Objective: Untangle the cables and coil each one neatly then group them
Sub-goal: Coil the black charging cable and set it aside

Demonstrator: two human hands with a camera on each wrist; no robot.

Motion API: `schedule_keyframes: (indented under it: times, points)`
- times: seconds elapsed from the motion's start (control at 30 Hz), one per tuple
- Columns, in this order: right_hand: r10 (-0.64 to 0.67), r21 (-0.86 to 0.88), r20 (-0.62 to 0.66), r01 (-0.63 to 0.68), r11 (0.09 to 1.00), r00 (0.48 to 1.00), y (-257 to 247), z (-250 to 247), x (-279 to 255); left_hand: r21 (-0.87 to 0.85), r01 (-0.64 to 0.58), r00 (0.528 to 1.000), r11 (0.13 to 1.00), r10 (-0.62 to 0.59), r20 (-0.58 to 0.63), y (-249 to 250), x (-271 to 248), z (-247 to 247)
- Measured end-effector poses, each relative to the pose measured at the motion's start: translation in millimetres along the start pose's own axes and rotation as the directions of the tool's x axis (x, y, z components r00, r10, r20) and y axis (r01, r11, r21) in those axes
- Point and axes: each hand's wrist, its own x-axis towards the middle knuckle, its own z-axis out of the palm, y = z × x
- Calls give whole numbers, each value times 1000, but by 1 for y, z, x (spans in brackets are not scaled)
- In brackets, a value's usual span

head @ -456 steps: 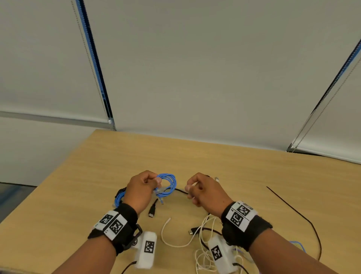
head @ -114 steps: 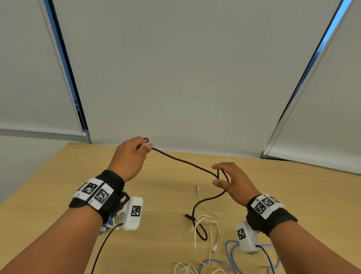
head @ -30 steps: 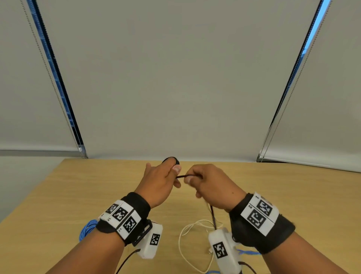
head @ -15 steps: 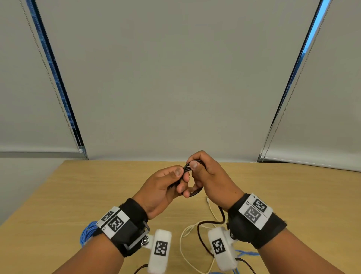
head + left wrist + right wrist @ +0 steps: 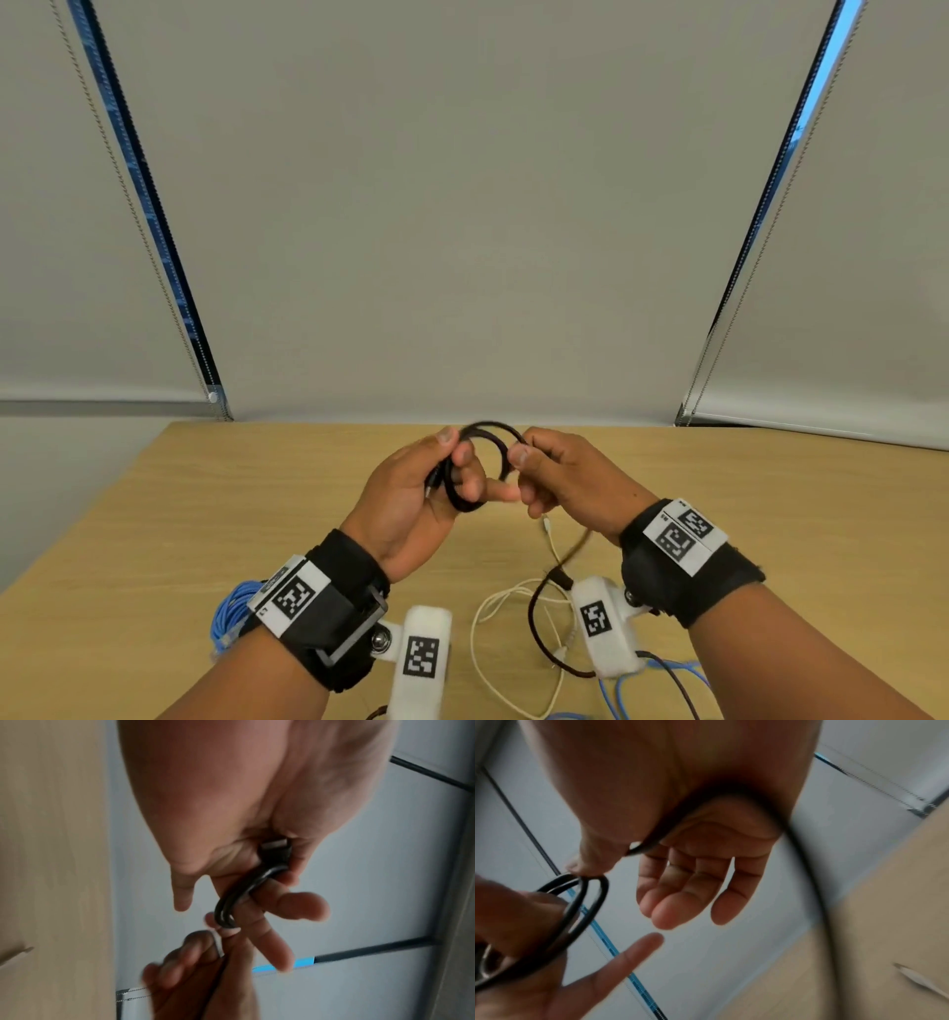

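I see left hand point(image 5: 411, 493) fingers curled through the thin black rubber-sheathed cable point(image 5: 480, 465) coil, plug against palm | right hand point(image 5: 565, 478) pinching its strand beside them | light, springy; I'd grip where loops cross

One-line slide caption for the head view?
Both hands, left hand and right hand, wind the black cable into a small coil above the table.
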Motion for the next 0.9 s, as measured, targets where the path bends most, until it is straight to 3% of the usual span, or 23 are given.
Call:
schedule_keyframes:
  times: [0.17,0.3,0.37,0.43,0.53,0.67,0.73,0.9]
  points:
    - [159,-5,75,-159,987,984,27,16,-12,-208,-97,991,973,75,-110,11,7,-5]
    - [229,-126,154,-210,969,961,34,45,-20,-183,-191,973,964,162,-161,13,14,-1]
    - [221,-270,173,-170,948,960,28,51,-25,-30,-243,951,970,231,-206,11,18,-3]
    - [197,-413,209,-96,906,958,14,50,-28,258,-236,923,937,299,-242,5,21,-8]
    - [116,-487,243,17,873,963,-14,43,-30,633,-109,931,767,302,-206,-6,25,-13]
    - [-32,-506,205,134,852,978,-44,29,-26,828,-39,970,559,220,-103,-23,25,-10]
    - [-121,-483,139,174,858,983,-50,18,-23,805,-39,979,592,184,-88,-25,23,-5]
    - [-232,-393,-104,174,903,967,-41,7,-13,519,-44,994,854,89,-63,-18,17,8]
